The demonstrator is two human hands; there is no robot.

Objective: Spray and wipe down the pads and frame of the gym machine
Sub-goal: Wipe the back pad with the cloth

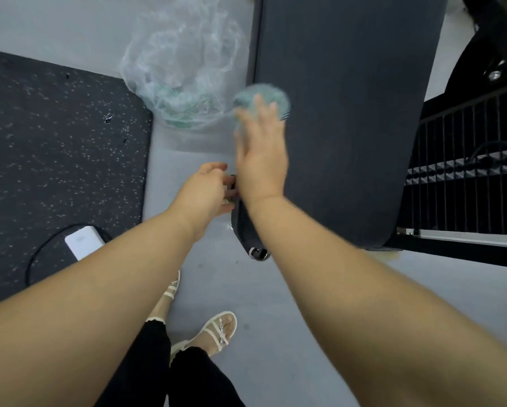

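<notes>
1. Now, my right hand (261,160) lies flat on the left edge of the pad (349,113), fingers straight and close together, pressing the cloth (261,95) against it; the cloth shows just past my fingertips.
2. The pad's long axis runs away from me, up the picture and leaning slightly left; most of its dark face lies to the right of my fingers and beyond them, so I judge the next stroke must travel along that axis or sweep right across it.
3. My right hand is the nearer one to the unwiped face; my left hand (205,189) sits lower, at the pad's near left edge, just beside my right wrist.
4. My left fingers curl toward something dark at that edge; my right wrist covers it, so I cannot tell whether they grip anything or only steady the pad.
5. The frame (466,160) stands well to the right, black with a barred guard; it is cut off by the picture's edge.
6. Hard to read: the cloth is smeared by blur, so its fold and edges are lost; I see no spray bottle; the pad's far end is cut off at the top.
7. A clear bag (181,69) lies on the floor just left of the pad, near the cloth; I should not brush it.
</notes>
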